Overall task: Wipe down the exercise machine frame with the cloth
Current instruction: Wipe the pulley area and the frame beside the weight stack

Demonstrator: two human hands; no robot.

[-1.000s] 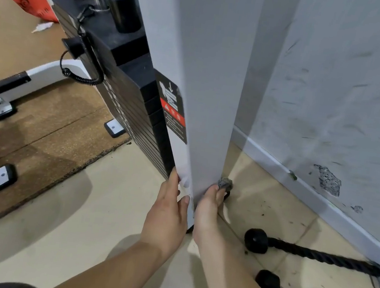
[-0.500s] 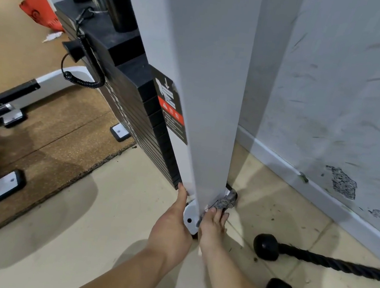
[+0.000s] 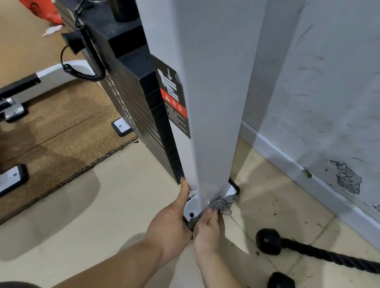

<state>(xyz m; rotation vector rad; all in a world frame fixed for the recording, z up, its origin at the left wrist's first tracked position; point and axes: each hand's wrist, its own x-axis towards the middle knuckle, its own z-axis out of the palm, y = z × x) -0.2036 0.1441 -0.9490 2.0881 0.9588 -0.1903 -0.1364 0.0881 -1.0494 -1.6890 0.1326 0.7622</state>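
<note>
At frame [image 3: 215,98] base | left hand [image 3: 169,224] touches it | right hand [image 3: 206,234] grips cloth [image 3: 220,204]

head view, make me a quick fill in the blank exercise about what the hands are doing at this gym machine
1. The right hand holds a grey ____ against the foot of the white frame post.
2. The left hand is at the post's foot, thumb pointing up beside the black ____ stack.
3. On the tiles right of the hands lies a thick black ____ with knobbed ends.

Missing words: cloth, weight, rope.
</note>
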